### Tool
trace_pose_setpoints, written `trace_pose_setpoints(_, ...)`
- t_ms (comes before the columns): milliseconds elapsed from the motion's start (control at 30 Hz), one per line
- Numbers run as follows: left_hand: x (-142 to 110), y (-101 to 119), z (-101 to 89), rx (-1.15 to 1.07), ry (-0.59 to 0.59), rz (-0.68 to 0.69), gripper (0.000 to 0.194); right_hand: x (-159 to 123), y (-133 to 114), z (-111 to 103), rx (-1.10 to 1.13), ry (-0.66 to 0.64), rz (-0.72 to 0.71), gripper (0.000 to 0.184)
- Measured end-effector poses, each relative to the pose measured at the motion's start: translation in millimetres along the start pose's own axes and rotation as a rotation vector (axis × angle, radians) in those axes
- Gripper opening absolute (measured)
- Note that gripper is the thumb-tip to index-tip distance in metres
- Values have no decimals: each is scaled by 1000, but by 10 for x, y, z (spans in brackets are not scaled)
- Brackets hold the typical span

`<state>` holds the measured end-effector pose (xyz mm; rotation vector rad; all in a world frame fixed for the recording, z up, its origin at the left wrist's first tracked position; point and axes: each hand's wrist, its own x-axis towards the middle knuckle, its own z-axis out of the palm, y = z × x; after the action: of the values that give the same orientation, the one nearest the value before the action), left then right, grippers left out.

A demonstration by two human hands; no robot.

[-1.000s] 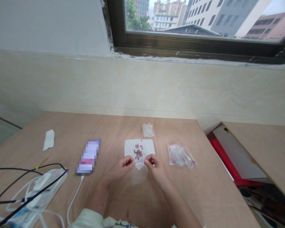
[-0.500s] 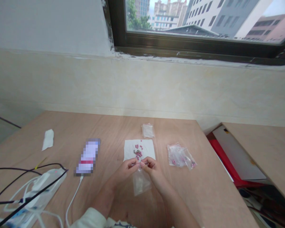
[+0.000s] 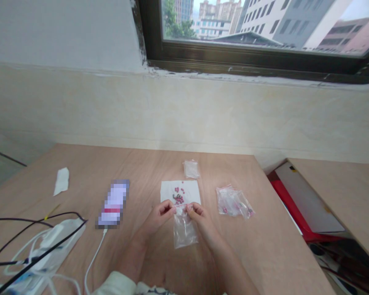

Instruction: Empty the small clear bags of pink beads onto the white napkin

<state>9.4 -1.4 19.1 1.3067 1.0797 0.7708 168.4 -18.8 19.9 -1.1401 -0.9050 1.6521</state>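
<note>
Grasping bag point(image 3: 186, 235) at near side of paper point(image 3: 167, 190) by pinching opposite ends of top edge in left hand point(image 3: 161, 214) and right hand point(image 3: 201, 215); tension lightly, hold level; avoid nudging pieces point(image 3: 178, 200) farther back on paper.

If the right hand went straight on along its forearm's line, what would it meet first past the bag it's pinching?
Past the clear bag, the right hand would likely meet the small pink pieces on the white sheet first; its height above them is unclear, so it might pass over.
</note>
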Motion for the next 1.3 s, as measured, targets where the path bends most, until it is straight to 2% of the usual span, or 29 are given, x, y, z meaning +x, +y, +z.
trace_pose_setpoints(100,13,-2,-51,-25,37,-54,26,-27,99,-36,-19,-77,50,29)
trace_pose_setpoints(167,26,-42,-94,-30,70,-76,26,11,160,-97,-82,-62,36,31)
trace_pose_setpoints(300,29,-154,-184,3,179,-102,32,383,91,-255,-298,182,-125,33)
trace_pose_setpoints(367,6,-178,-216,21,168,-117,31,688,-51,-322,-447,310,-172,33)
trace_pose_setpoints(433,-28,-169,-234,28,135,-118,30,972,-217,-376,-690,412,-139,33)
trace_pose_setpoints(533,-80,-122,-247,31,106,-138,28,1159,-396,-465,-788,512,-131,31)
trace_pose_setpoints(600,-103,-99,-260,33,93,-159,28,1067,-426,-568,-879,614,-143,32)
trace_pose_setpoints(667,-109,-102,-279,37,85,-162,26,837,-390,-724,-1160,806,-131,40)
trace_pose_setpoints(767,-84,-153,-290,40,88,-150,24,397,-269,-1010,-1357,1001,33,49)
trace_pose_setpoints(800,-70,-174,-284,37,87,-151,24,262,-223,-1099,-1371,1023,95,50)
trace_pose_setpoints(867,-39,-206,-256,30,73,-163,25,47,-135,-1249,-1307,936,139,44)
trace_pose_setpoints(933,-15,-213,-218,25,53,-175,25,-83,-66,-1348,-1205,854,108,39)
trace_pose_setpoints(1000,-7,-197,-185,28,31,-169,24,-141,-24,-1399,-1148,850,64,39)
trace_pose_setpoints(1133,-43,-158,-185,39,33,-140,21,-181,-59,-1427,-1149,937,41,39)
trace_pose_setpoints(1200,-75,-159,-214,36,49,-132,19,-217,-142,-1430,-1140,1034,34,41)
trace_pose_setpoints(1300,-115,-172,-251,42,70,-128,20,-296,-298,-1365,-1055,1173,-94,39)
